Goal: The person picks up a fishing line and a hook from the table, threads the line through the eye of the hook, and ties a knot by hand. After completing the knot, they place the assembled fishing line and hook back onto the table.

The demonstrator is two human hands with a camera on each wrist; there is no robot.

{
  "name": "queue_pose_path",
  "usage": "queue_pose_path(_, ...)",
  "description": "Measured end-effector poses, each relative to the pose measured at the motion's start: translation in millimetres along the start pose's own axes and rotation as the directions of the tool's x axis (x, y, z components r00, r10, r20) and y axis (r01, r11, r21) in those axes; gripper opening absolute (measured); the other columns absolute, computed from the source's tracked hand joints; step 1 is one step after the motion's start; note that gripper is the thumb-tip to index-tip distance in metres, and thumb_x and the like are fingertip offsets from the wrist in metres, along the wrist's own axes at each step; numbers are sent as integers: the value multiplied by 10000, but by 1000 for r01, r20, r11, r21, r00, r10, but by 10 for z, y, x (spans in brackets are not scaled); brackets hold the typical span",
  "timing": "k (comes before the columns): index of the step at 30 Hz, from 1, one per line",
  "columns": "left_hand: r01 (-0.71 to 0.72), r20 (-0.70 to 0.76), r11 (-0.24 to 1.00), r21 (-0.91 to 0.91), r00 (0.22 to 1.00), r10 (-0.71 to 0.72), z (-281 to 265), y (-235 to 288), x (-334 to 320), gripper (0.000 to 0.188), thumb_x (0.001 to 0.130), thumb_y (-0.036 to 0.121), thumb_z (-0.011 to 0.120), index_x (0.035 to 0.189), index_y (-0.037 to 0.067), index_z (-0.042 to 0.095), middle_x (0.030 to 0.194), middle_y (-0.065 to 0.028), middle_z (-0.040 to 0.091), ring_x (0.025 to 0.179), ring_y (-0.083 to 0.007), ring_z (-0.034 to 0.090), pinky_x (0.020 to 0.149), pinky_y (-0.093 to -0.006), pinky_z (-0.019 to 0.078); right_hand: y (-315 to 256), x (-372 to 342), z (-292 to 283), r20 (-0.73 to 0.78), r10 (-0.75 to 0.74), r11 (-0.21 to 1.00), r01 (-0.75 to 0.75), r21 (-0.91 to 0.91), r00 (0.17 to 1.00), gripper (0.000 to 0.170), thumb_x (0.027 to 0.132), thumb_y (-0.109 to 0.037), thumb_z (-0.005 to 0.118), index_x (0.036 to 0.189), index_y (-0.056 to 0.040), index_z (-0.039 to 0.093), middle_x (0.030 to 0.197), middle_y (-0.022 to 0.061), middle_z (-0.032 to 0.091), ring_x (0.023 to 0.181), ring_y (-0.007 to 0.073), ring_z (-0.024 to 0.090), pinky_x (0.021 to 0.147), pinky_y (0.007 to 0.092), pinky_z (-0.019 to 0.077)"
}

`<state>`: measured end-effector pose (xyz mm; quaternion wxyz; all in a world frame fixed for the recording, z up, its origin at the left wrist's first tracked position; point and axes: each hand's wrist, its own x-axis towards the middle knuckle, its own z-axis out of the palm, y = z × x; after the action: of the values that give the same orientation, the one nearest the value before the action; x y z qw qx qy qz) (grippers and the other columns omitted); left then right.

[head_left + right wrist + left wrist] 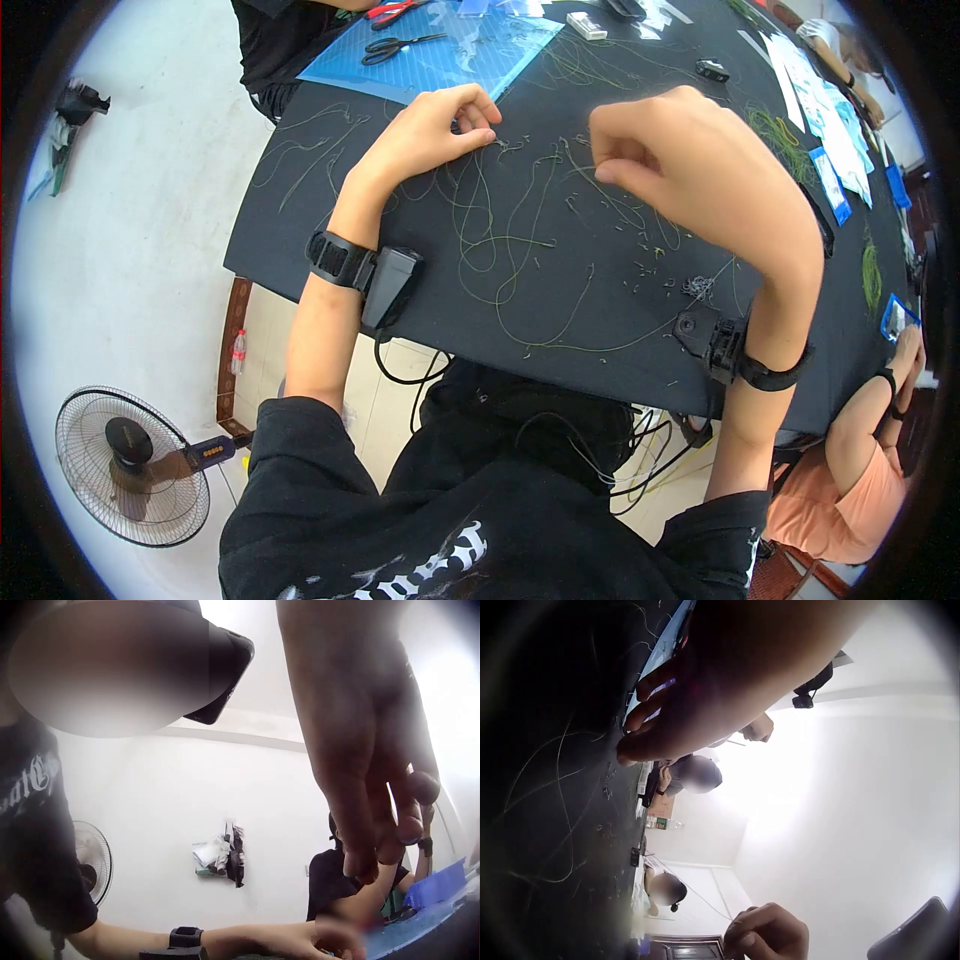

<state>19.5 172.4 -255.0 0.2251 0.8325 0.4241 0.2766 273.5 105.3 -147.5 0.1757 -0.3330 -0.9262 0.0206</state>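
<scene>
My left hand [437, 130] is low over the black table, fingers loosely bent, thumb tip beside a small hook-like piece [503, 146] on thin green line. A gap shows between thumb and index finger. In the left wrist view, the left hand's fingers [641, 720] reach along the tabletop. My right hand [690, 160] is raised over the table, wrist bent and fingers loosely curled. The right wrist view shows its fingers [390, 840] hanging down with tips apart and nothing visible between them. Loops of green line [510, 245] lie between the hands.
Small hook-like bits [650, 255] and a tangled clump [698, 288] lie on the black table [420, 290]. At the back are a blue cutting mat [340, 65] with black scissors [390, 48]. More line [785, 140] and packets lie right. Other people sit around; a fan [130, 465] stands left.
</scene>
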Motion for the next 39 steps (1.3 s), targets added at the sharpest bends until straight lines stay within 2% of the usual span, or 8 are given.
queue_pose_path(8, 10, 5, 999, 37, 1000, -11, 8, -14, 13, 138, 796, 119, 660, 909, 43, 636, 717, 5, 614, 680, -77, 564, 596, -242, 406, 30, 42, -114, -135, -51, 997, 43, -59, 990, 95, 803, -63, 631, 762, -8, 565, 616, 81, 583, 574, 186, 580, 563, 279, 451)
queue_pose_path(14, -22, -52, 1000, 6, 998, 22, 38, 11, 50, 144, 787, 129, 663, 904, 50, 636, 703, 24, 599, 660, -57, 541, 564, -223, 377, 7, 10, -161, 10, 2, 1000, -2, 2, 1000, 108, 770, -53, 648, 743, -2, 556, 618, 93, 565, 573, 201, 575, 554, 280, 446)
queue_pose_path(23, -49, -25, 999, -8, 998, 49, 63, 13, 51, 137, 796, 129, 657, 910, 56, 638, 704, 28, 597, 661, -53, 527, 563, -225, 361, -49, -13, 86, 13, -81, 992, 79, 100, 997, 78, 734, -62, 661, 711, -23, 598, 644, 104, 587, 605, 250, 593, 573, 318, 470)
queue_pose_path(25, -50, -27, 999, -14, 998, 50, 71, 43, 58, 128, 794, 126, 657, 900, 56, 642, 707, 24, 600, 664, -55, 526, 569, -226, 361, -47, -5, 116, 73, -83, 994, 78, 76, 994, 75, 736, -68, 660, 711, -24, 604, 646, 100, 589, 628, 253, 598, 589, 326, 477)
queue_pose_path(28, -11, 28, 999, 43, 1000, 9, 63, 105, 64, 111, 784, 136, 665, 868, 64, 650, 734, -2, 627, 669, -96, 551, 601, -246, 403, -56, -3, 156, 126, -81, 995, 73, 68, 989, 79, 744, -78, 657, 703, -27, 610, 652, 91, 591, 660, 252, 600, 614, 335, 485)
queue_pose_path(31, -90, -11, 968, 234, 995, 96, 94, 57, 67, 102, 771, 147, 675, 836, 71, 653, 770, -31, 650, 692, -150, 580, 652, -279, 451, -21, -24, 217, 85, -95, 991, 85, 106, 992, 80, 740, -74, 660, 699, -27, 611, 657, 90, 590, 649, 248, 594, 610, 332, 484)
queue_pose_path(34, -48, 7, 971, 235, 999, 47, 93, 84, 65, 109, 765, 160, 681, 827, 75, 654, 787, -47, 657, 726, -186, 595, 698, -308, 478, -14, -13, 165, 111, -77, 992, 65, 107, 991, 77, 733, -68, 667, 700, -24, 614, 660, 88, 589, 633, 242, 588, 598, 323, 480)
queue_pose_path(39, -94, -29, 972, 217, 994, 102, 122, 83, 48, 94, 769, 155, 669, 826, 82, 655, 779, -49, 647, 733, -191, 588, 708, -312, 483, 18, 1, 138, 188, -45, 993, 23, 119, 981, 69, 729, -66, 675, 714, -24, 622, 666, 79, 592, 625, 232, 587, 574, 308, 469)
